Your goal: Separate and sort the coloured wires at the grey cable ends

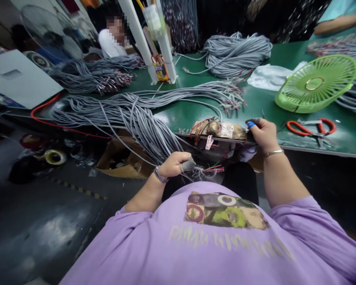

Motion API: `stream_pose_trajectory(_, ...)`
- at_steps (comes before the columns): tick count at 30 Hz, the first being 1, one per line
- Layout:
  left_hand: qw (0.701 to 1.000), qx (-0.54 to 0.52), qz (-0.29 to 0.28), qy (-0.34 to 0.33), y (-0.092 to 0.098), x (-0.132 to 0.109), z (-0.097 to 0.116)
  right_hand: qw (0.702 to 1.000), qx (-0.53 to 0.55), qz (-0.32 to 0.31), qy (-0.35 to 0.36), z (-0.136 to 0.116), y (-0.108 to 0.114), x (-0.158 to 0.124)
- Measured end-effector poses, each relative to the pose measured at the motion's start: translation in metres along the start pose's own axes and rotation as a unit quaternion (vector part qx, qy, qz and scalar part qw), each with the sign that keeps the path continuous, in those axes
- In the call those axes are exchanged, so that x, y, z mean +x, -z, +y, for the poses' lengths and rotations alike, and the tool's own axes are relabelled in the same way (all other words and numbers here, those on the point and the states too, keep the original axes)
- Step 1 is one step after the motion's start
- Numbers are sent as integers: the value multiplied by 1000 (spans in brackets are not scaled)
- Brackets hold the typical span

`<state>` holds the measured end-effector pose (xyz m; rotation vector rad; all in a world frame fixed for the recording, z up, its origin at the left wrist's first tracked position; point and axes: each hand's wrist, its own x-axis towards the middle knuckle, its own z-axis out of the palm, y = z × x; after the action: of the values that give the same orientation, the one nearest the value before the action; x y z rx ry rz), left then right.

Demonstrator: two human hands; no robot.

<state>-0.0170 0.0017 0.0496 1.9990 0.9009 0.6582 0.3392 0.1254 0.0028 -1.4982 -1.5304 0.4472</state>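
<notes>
My left hand (178,164), with a grey covering on its fingertips, is closed in front of my lap around a grey cable. Stripped coloured wires (215,169) fan out to the right of its fingers. My right hand (263,132) is at the table edge, its fingers bent together and blue tape round the thumb. What it pinches, if anything, is too small to make out. Just left of it lies a wire-covered fixture (225,130) with a pink clip (209,142) hanging from its front. A long bundle of grey cables (148,122) drapes over the edge beside my left hand.
Red-handled pliers (313,128) and a green fan (317,83) are on the right of the green table (255,99). A coiled cable bundle (237,53) lies behind, near a white post (166,47). A cardboard box (127,158) stands below. Other people are across the table.
</notes>
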Motion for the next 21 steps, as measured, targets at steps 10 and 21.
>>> stream_pose_trajectory(10,996,3,83,34,-28,-21,4,983,144,56,100,-61,-11,-95)
stream_pose_trajectory(21,964,-7,243,111,-47,5,-29,915,297,-266,-61,-84,-37,-137)
